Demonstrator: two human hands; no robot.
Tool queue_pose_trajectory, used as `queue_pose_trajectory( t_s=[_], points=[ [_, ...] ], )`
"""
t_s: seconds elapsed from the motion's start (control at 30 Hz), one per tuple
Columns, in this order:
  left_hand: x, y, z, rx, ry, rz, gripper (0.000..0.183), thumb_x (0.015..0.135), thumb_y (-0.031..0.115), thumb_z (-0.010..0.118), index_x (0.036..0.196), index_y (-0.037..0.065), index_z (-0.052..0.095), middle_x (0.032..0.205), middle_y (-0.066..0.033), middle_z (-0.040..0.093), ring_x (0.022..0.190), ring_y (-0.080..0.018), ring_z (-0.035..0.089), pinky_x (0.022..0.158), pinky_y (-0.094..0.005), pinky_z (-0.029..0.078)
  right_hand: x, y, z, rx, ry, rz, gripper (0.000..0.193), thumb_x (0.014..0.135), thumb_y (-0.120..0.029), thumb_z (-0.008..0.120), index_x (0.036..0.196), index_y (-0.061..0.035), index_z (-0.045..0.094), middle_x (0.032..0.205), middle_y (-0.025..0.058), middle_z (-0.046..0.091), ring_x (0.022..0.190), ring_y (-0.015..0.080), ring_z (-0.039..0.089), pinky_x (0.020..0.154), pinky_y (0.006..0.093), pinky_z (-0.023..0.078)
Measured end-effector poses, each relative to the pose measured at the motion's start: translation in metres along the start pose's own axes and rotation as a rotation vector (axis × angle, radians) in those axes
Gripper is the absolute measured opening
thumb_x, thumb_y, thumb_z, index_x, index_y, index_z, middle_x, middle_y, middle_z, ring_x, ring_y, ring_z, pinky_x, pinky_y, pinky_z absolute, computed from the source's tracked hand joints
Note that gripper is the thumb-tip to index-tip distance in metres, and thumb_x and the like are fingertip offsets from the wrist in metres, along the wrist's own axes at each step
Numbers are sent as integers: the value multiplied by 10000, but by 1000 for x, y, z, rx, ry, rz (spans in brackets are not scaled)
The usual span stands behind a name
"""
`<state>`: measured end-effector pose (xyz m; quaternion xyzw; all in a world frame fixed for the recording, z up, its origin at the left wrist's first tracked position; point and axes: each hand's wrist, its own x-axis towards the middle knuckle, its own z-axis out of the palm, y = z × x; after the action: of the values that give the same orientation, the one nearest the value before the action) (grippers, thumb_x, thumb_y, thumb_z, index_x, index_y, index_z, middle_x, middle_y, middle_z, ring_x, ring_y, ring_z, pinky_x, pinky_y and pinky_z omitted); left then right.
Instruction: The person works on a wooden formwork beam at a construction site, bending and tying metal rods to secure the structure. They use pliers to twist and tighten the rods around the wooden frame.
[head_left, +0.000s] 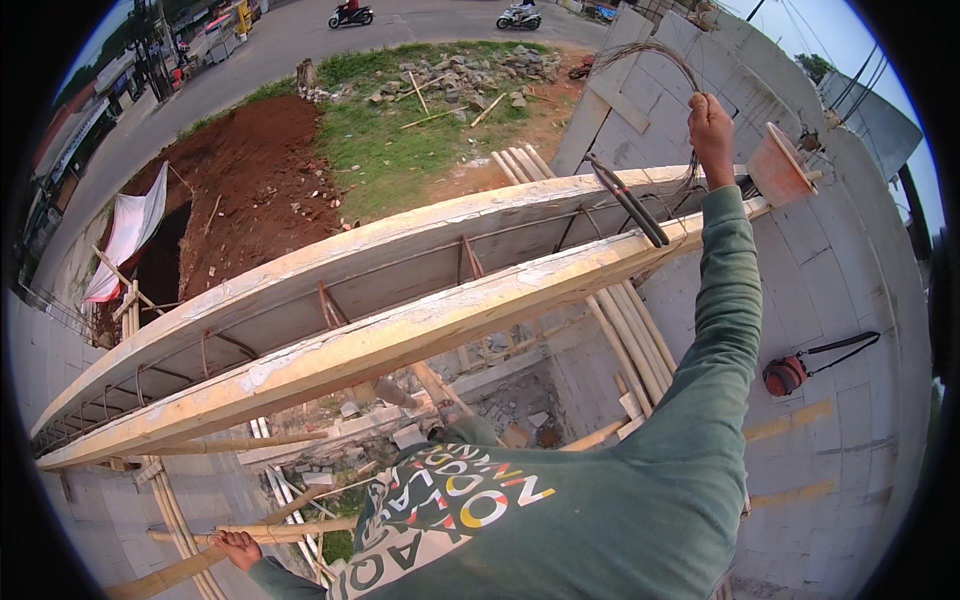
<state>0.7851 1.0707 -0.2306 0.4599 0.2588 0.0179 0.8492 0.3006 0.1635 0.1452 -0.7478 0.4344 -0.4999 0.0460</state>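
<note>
One bundle of thin wire sits in the raised right hand, fingers clamped on it; strands loop up-left of the fingers and hang below them. Left hand touches a bamboo pole; cannot tell if those fingers close round it. Pinkish bucket, tilted, just right of the right fingers at the formwork's end; contents not visible. Wooden formwork, long trough, passes below the right fingers, rusty steel bars inside. Dark two-legged tool lies across it, below-left of those fingers, in the way. Red-black bag farther below, against smooth grey block wall. Rough rubble and crumbly red soil well left of right fingers.
</note>
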Motion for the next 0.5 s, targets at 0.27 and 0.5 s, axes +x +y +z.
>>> queue_pose_trajectory(
  t_s=[0.27, 0.5],
  points=[
    [30, -16, 2, -29, -32, -96, 349, 1039, 440, 493, 797, 189, 498, 496, 45, 307, 400, -97, 219, 369, -275, 234, 11, -24, -23, -93, 127, -235, 293, 1021, -286, 516, 926, -38, 639, 623, 136, 585, 566, 269, 614, 559, 365, 471],
    [30, -19, -5, -54, -80, -62, 335, 1046, 406, 484, 796, 183, 490, 518, 39, 339, 397, -109, 273, 384, -276, 276, 47, -57, -8, -130, 404, -556, 286, 1025, -293, 509, 952, -50, 639, 675, 147, 613, 603, 310, 634, 584, 382, 488]
  ],
)
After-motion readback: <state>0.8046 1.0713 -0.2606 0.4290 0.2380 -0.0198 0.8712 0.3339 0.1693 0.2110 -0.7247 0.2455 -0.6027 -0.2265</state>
